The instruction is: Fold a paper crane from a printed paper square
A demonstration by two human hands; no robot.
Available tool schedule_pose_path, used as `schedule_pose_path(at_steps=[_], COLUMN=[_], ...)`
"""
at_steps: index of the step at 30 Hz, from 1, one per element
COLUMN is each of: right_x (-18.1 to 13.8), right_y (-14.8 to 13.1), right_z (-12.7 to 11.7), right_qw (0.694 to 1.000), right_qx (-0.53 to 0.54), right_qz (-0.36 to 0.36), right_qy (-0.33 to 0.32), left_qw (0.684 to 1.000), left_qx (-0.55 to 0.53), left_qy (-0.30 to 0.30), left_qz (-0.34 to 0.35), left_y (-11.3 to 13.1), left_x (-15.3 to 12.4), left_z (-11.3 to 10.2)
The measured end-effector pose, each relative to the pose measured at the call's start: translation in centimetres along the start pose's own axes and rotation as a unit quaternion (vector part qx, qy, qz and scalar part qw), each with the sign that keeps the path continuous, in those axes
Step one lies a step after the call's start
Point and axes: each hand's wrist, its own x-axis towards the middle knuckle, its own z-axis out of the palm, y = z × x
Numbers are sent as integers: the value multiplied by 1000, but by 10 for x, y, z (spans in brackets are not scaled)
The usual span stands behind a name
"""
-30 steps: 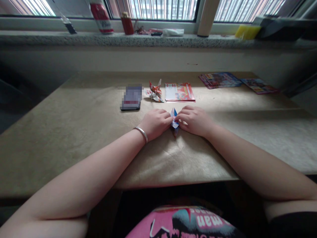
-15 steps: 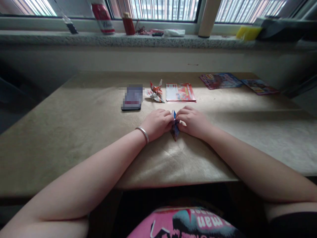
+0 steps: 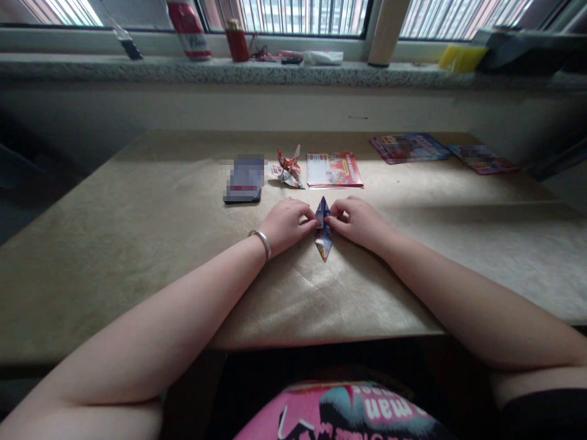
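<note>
A small folded paper piece [image 3: 323,231], blue and printed, long and pointed at both ends, lies on the tan table [image 3: 137,232] in the middle. My left hand [image 3: 287,225], with a silver bracelet on its wrist, pinches the piece's left side with curled fingers. My right hand [image 3: 360,221] pinches its right side the same way. Both hands rest on the table, and the paper's near tip sticks out below them.
Beyond the hands lie a finished paper crane [image 3: 287,169], a dark phone [image 3: 244,179] and a red leaflet [image 3: 333,170]. More printed sheets [image 3: 410,147] lie at the far right. The windowsill [image 3: 275,72] holds a red can, a cup and small items.
The folded piece has been flattened and straightened into a long diamond. Both hands have shifted slightly away from me and now grip its sides.
</note>
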Motion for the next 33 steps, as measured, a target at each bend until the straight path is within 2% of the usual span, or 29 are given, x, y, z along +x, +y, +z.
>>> schedule_pose_path(at_steps=[5, 9, 18, 22, 27, 33], right_x=[2, 3, 2, 2, 2, 0], right_y=[1, 2, 2, 2, 3, 4], right_z=[6, 8, 6, 7, 8, 6], right_qw=[999, 999, 996, 996, 994, 995], right_qx=[-2, -29, -56, -64, -64, -80], right_qz=[39, 24, 35, 36, 46, 11], right_qy=[18, 26, 52, 52, 70, 58], left_qw=[999, 997, 987, 983, 983, 984], left_qx=[13, 38, 146, 169, 147, 142], left_qy=[11, 24, 25, 26, 27, 29], left_qz=[-28, -55, 64, 73, 105, 105], left_y=[1, 2, 6, 9, 7, 6], left_x=[0, -1, -3, -5, -6, -5], left_z=[1, 1, 1, 0, 1, 2])
